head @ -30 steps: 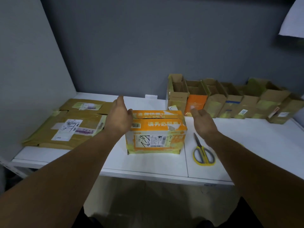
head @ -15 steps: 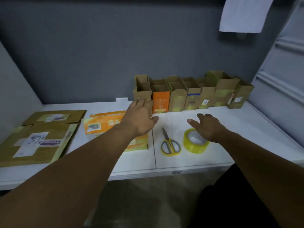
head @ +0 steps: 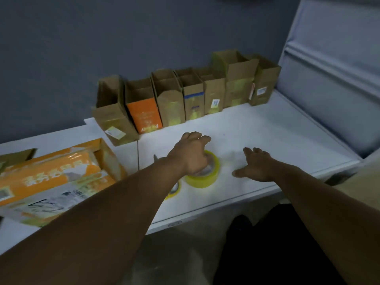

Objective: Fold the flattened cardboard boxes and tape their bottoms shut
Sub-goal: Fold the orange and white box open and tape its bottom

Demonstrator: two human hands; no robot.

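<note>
A yellow tape roll (head: 205,178) lies flat on the white table (head: 267,128). My left hand (head: 191,153) is on top of it, palm over the hole, fingers loosely curled past its far rim; no grip on it shows. My right hand (head: 255,163) is spread palm down just right of the roll, apart from it. An orange-and-white printed box (head: 51,177) lies at the left, one end open. A row of several folded brown boxes (head: 185,99), one with an orange face, stands open-topped against the back wall.
Scissors with yellow handles (head: 174,191) lie left of the tape, mostly hidden under my left forearm. A light grey panel (head: 329,79) rises at the table's right end. The table's front edge (head: 205,210) runs just below the tape.
The view has swung to the right. My left hand left the orange box and came over the tape roll. My right hand slid off the roll to its right.
</note>
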